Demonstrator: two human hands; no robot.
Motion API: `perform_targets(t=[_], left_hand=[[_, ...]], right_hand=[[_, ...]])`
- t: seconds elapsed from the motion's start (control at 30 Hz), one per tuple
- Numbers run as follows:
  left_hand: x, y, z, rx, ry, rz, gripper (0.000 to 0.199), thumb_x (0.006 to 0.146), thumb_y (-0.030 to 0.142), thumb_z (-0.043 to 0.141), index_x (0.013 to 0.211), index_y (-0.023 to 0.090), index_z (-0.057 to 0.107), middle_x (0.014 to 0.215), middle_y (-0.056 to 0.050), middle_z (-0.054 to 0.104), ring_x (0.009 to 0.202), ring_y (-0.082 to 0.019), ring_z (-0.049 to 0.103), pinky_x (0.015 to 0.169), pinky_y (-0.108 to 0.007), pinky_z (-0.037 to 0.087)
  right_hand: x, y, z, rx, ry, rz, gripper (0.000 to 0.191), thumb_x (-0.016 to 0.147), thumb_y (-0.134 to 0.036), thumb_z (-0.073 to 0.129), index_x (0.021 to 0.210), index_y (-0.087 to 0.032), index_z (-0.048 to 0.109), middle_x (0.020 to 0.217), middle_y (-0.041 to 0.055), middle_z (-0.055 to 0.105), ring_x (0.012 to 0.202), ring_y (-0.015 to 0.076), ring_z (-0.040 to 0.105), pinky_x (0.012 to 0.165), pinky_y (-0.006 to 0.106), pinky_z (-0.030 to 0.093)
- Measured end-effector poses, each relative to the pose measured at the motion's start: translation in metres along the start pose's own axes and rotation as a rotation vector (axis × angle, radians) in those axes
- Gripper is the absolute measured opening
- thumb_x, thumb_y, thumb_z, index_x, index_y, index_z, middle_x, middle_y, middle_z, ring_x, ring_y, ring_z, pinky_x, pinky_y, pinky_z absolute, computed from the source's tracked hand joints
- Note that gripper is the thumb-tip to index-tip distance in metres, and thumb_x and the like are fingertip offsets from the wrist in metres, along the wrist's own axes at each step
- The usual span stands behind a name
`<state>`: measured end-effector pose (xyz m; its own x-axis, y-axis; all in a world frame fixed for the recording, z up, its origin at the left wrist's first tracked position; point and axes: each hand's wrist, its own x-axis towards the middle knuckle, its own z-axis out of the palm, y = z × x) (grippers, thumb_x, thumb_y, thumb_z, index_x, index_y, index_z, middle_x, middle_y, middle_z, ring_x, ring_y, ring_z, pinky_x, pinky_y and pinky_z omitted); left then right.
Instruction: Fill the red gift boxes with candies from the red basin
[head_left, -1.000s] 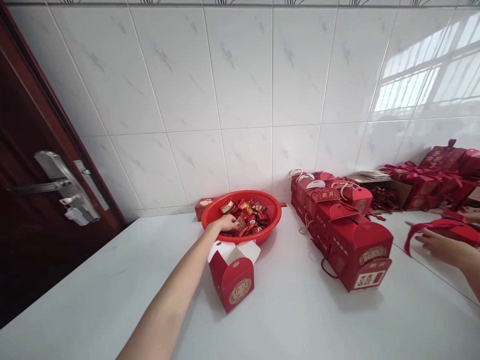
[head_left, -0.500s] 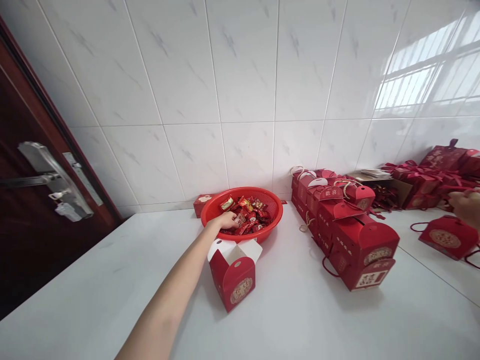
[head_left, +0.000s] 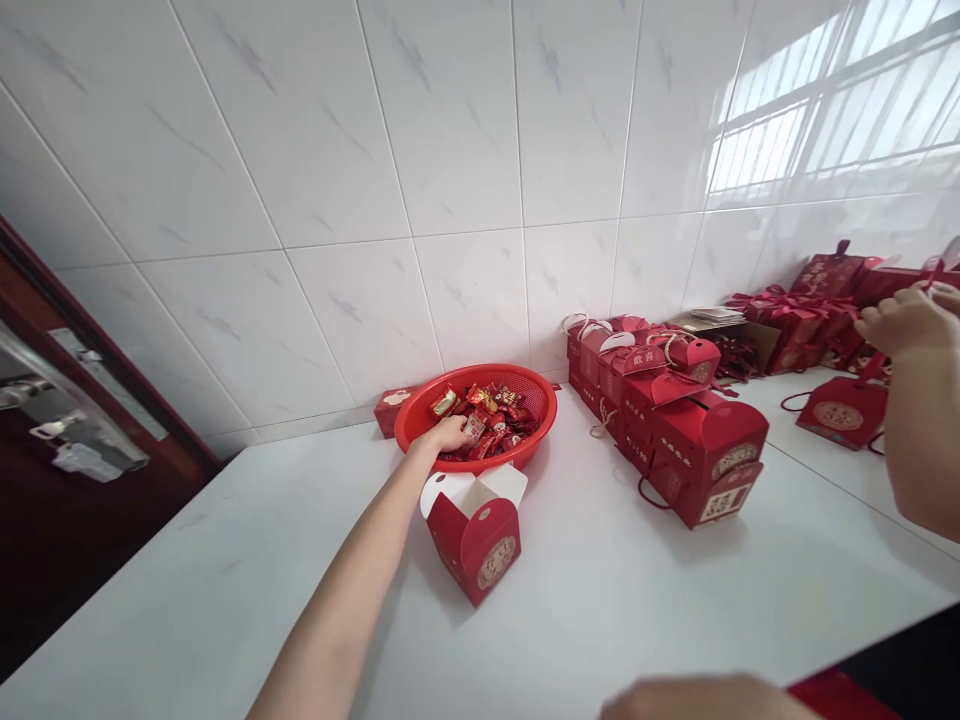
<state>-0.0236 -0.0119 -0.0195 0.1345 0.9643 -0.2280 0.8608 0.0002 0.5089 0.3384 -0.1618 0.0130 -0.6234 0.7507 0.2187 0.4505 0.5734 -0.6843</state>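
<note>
My left hand (head_left: 452,434) reaches into the red plastic basket (head_left: 550,408), its fingers closed on a small wrapped sweet (head_left: 474,429) over a heap of red and gold packets. Just in front of the basket stands a red gift box (head_left: 469,535) with its top flaps open, beside my left forearm; its inside is mostly hidden. At the bottom edge my right hand (head_left: 701,700) shows only as a blurred, cut-off shape above the white table (head_left: 585,610), and its fingers cannot be made out.
A row of red boxes (head_left: 675,440) with cord handles stands right of the basket. A small red box (head_left: 390,410) sits behind it by the wall. At the right, another person's hands (head_left: 911,320) hold a ribbon above a red box (head_left: 840,408).
The view has turned a little. My right hand has come into view at the bottom. The other person's hands have risen above the box. My left hand stays in the basket.
</note>
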Motion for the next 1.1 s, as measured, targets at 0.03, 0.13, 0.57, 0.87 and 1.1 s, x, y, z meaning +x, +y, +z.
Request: perform_targets(t=[0.03, 0.13, 0.57, 0.87, 1.1], left_hand=[[0.0, 0.0, 0.0, 0.002, 0.009, 0.012, 0.013, 0.077, 0.018, 0.064, 0.087, 0.019, 0.055, 0.092, -0.007, 0.073, 0.077, -0.019, 0.07, 0.059, -0.023, 0.049], [0.002, -0.001, 0.0, 0.005, 0.04, 0.049, 0.013, 0.074, 0.019, 0.066, 0.082, 0.02, 0.055, 0.09, -0.006, 0.072, 0.078, -0.021, 0.068, 0.058, -0.024, 0.047], [0.002, -0.002, -0.001, -0.103, 0.132, 0.285, 0.012, 0.074, 0.029, 0.064, 0.07, 0.019, 0.059, 0.07, 0.001, 0.065, 0.076, -0.022, 0.062, 0.067, -0.029, 0.044], [0.002, -0.003, 0.0, -0.043, 0.195, 0.268, 0.047, 0.081, 0.031, 0.065, 0.126, 0.017, 0.061, 0.126, -0.014, 0.069, 0.115, -0.029, 0.064, 0.093, -0.035, 0.05], [-0.012, 0.008, 0.001, 0.169, -0.027, 0.227, 0.056, 0.075, 0.057, 0.07, 0.116, 0.021, 0.068, 0.113, -0.011, 0.074, 0.103, -0.033, 0.069, 0.086, -0.037, 0.053]], right_hand=[[0.012, -0.004, 0.019, 0.036, -0.008, -0.022, 0.032, 0.087, -0.048, 0.065, 0.102, -0.021, 0.076, 0.093, 0.0097, 0.074, 0.093, 0.0254, 0.069, 0.081, 0.036, 0.055], [0.042, -0.014, 0.042, 0.054, -0.014, -0.049, 0.032, 0.088, -0.046, 0.065, 0.104, -0.02, 0.075, 0.094, 0.008, 0.075, 0.094, 0.024, 0.069, 0.083, 0.035, 0.055], [0.22, 0.041, 0.061, 0.016, 0.203, 0.096, 0.035, 0.069, -0.012, 0.07, 0.103, -0.019, 0.073, 0.096, 0.0065, 0.074, 0.091, 0.023, 0.067, 0.082, 0.032, 0.05], [0.233, 0.053, 0.067, 0.186, 0.286, 0.158, 0.018, 0.063, -0.017, 0.062, 0.05, -0.019, 0.05, 0.05, -0.0046, 0.051, 0.055, 0.0115, 0.047, 0.055, 0.024, 0.033], [0.225, 0.05, 0.068, 0.418, 0.466, 0.24, 0.008, 0.063, -0.023, 0.053, 0.062, -0.022, 0.046, 0.053, -0.0053, 0.052, 0.051, 0.0112, 0.048, 0.051, 0.023, 0.036]])
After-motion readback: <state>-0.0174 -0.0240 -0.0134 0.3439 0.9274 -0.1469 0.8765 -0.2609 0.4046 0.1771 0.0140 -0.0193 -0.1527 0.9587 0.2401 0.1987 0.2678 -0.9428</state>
